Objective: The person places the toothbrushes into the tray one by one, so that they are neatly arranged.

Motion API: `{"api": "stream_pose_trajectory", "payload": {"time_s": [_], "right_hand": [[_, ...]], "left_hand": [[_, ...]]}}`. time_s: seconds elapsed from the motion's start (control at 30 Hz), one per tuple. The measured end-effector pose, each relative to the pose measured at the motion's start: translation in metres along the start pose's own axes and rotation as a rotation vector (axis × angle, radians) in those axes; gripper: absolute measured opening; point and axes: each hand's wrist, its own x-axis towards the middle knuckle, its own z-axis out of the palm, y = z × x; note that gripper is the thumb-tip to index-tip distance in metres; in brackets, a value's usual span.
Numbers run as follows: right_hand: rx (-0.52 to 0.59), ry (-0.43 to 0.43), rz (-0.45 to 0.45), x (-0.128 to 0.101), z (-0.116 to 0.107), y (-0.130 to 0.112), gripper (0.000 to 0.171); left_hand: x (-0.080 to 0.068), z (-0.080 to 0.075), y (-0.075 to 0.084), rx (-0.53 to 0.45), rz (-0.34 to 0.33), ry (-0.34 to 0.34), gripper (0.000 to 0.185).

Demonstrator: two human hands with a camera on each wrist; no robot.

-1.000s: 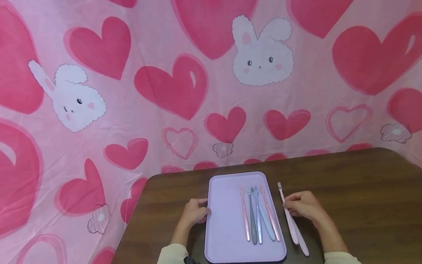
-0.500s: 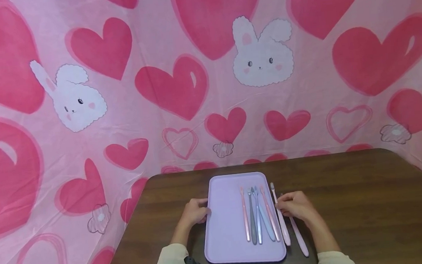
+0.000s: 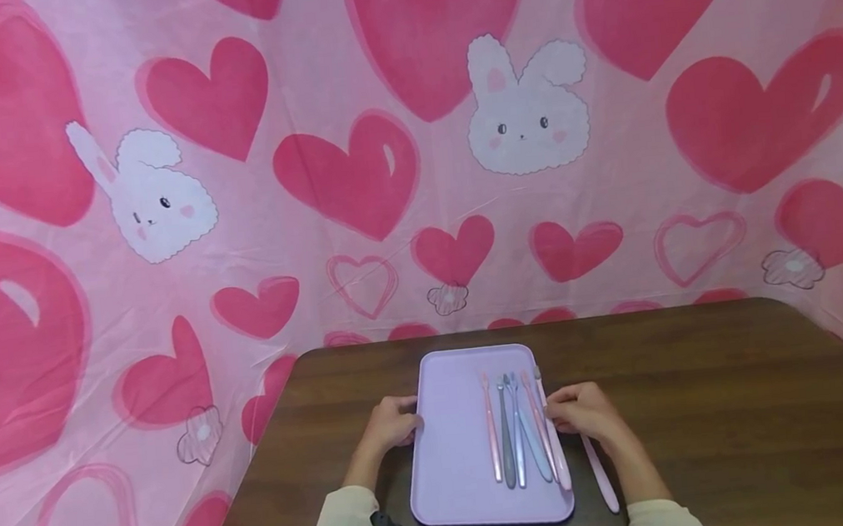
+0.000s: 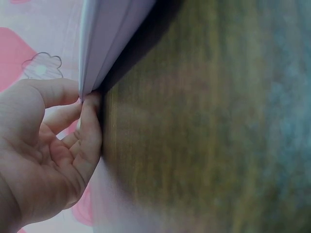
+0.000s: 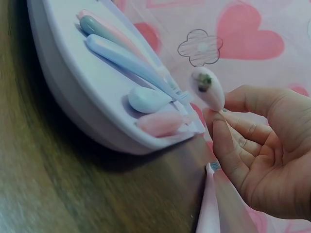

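A lilac tray (image 3: 449,453) lies on the table, and my left hand (image 3: 390,423) pinches its left rim between thumb and fingers, as the left wrist view also shows. Several toothbrushes lie side by side on the tray's right half: pink ones, a grey one (image 3: 508,452) and bluish ones, among them a light blue one (image 5: 131,63). My right hand (image 3: 583,409) holds a pale pink toothbrush (image 3: 562,459) between thumb and fingertips, over the tray's right rim. In the right wrist view this toothbrush (image 5: 206,90) points its handle end at the camera, with a dark mark on it.
Another pink toothbrush (image 3: 600,477) lies on the brown wooden table (image 3: 744,419) beside the tray, its head partly hidden under my right hand in the head view. A pink cloth (image 3: 630,153) with hearts and rabbits hangs behind the table.
My right hand has moved left with the pale pink toothbrush, from beside the tray to over its right rim. The other pink toothbrush stays on the table. My left hand keeps its place.
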Motion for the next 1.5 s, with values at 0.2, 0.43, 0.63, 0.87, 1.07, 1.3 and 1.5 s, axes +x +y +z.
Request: {"api": "stream_pose_trajectory", "payload": {"time_s": [0.2, 0.43, 0.63, 0.87, 1.07, 1.3, 1.5], "right_hand": [[0.032, -0.02, 0.012, 0.003, 0.005, -0.002, 0.029], [0.023, -0.014, 0.035, 0.008, 0.011, -0.005, 0.031], [0.034, -0.026, 0.028, 0.01, 0.019, -0.004, 0.03], [0.027, -0.015, 0.033, 0.011, 0.025, -0.006, 0.029], [0.033, -0.023, 0.033, 0.01, 0.029, -0.007, 0.028], [0.031, -0.019, 0.044, 0.011, 0.034, -0.01, 0.028], [0.034, -0.017, 0.046, 0.013, 0.037, -0.012, 0.027]], "left_hand": [[0.0, 0.0, 0.001, 0.004, 0.005, -0.005, 0.051], [0.0, -0.001, 0.002, 0.012, 0.005, 0.0, 0.051], [-0.001, -0.002, 0.001, 0.014, 0.0, -0.007, 0.051], [0.0, 0.0, -0.001, 0.014, 0.002, -0.003, 0.05], [0.001, 0.001, -0.002, 0.015, 0.01, -0.002, 0.05], [0.001, 0.001, -0.003, 0.018, 0.011, 0.004, 0.05], [0.001, 0.0, -0.002, 0.017, 0.019, 0.01, 0.05]]}}
